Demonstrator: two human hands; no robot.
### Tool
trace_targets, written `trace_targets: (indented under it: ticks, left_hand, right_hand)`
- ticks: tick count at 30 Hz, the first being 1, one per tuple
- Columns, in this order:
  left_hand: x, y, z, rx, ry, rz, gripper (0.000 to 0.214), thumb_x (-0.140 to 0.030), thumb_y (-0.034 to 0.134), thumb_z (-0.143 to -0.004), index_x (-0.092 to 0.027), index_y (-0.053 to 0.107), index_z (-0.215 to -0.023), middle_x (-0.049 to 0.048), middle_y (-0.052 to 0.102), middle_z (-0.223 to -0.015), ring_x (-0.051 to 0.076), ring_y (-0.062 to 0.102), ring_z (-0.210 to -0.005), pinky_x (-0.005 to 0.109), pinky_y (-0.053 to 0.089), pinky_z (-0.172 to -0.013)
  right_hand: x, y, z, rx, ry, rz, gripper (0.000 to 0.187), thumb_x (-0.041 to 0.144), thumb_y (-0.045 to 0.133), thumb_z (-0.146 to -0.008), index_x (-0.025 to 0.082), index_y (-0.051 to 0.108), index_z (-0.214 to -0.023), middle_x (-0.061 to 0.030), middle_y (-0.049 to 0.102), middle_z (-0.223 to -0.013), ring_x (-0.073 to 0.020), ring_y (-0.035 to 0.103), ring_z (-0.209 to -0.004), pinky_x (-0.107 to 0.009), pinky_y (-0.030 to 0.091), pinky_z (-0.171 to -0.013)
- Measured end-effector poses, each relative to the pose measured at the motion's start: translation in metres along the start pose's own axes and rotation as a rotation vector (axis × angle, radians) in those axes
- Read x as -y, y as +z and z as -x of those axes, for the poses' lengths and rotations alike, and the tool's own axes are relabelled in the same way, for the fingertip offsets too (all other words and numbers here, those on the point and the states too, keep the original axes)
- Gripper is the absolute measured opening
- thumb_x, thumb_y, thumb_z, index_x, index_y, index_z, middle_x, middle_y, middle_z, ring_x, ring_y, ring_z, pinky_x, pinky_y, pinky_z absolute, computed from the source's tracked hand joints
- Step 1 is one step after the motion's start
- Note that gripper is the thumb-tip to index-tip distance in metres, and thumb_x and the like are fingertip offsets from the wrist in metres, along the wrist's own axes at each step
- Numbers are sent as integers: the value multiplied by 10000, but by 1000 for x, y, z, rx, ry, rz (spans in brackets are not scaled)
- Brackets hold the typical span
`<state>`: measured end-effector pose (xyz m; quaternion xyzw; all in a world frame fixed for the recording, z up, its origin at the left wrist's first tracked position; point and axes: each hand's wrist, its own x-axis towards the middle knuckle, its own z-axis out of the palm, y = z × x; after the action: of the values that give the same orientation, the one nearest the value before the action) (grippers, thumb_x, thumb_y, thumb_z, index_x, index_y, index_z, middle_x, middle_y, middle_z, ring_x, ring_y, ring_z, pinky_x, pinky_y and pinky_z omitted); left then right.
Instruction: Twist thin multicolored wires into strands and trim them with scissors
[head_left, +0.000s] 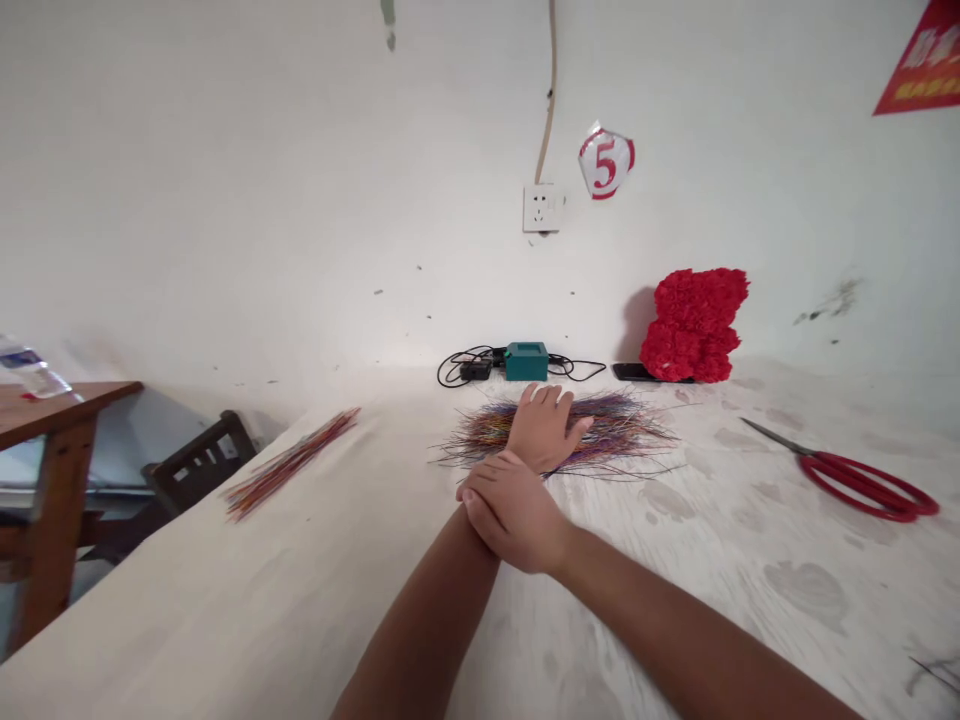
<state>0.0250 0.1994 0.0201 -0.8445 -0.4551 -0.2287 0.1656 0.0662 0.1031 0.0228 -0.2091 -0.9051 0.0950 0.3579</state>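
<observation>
My left hand (546,428) lies on a loose pile of thin, many-coloured wires (619,425), palm down with the thumb and fingers stretched out. Part of the pile is hidden beneath it. My right hand (517,512) is wrapped round my left wrist, and that forearm crosses the table from the lower right. Off to the left, a narrower bundle of similar thin wires (294,462) rests by itself, mostly reddish and orange. Scissors with red loop handles (862,482) lie at the right, blades pointing up and left.
Against the wall stand a teal box (526,361), a black adapter (475,370) with cables, and a bunch of red flowers (694,325) beside a dark phone-like slab (631,372). A wall socket (541,208) is above. Left of the table are a dark chair (201,462) and wooden table (67,410).
</observation>
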Motion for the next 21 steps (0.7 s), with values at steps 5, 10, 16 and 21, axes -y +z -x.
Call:
trace_targets:
  ticks: [5,10,16,21]
  left_hand:
    - [-23,-37,29,36,75,-17,392,-442,371,-1008,-151,609,-1119,96,607,-1177,225,538,-1131,421,370,-1060]
    - [-41,-47,74,70,57,-40,279,-385,557,-948,-159,622,-1098,85,619,-1163,217,577,-1089,441,465,-974]
    - [-22,-32,108,69,-137,-32,262,-306,576,-946,-145,609,-1149,90,624,-1149,223,603,-1058,444,512,-918]
    - [-12,-23,115,106,-101,85,394,-244,544,-923,-183,533,-1312,95,572,-1280,252,502,-1190,459,398,-1038]
  right_hand:
    - [45,-9,11,50,-63,31,212,178,418,-972,155,628,-958,-68,672,-886,-209,567,-872,-388,378,-862]
    - [64,-14,42,114,-137,157,222,235,466,-962,173,598,-1129,-105,655,-1049,-249,553,-991,-429,384,-930]
    - [32,-7,79,3,-54,193,312,108,495,-874,174,564,-1171,-108,602,-1196,-268,505,-1139,-480,328,-1048]
    - [7,-7,88,-93,85,148,279,78,511,-849,169,580,-1104,-113,587,-1136,-266,514,-1067,-439,413,-917]
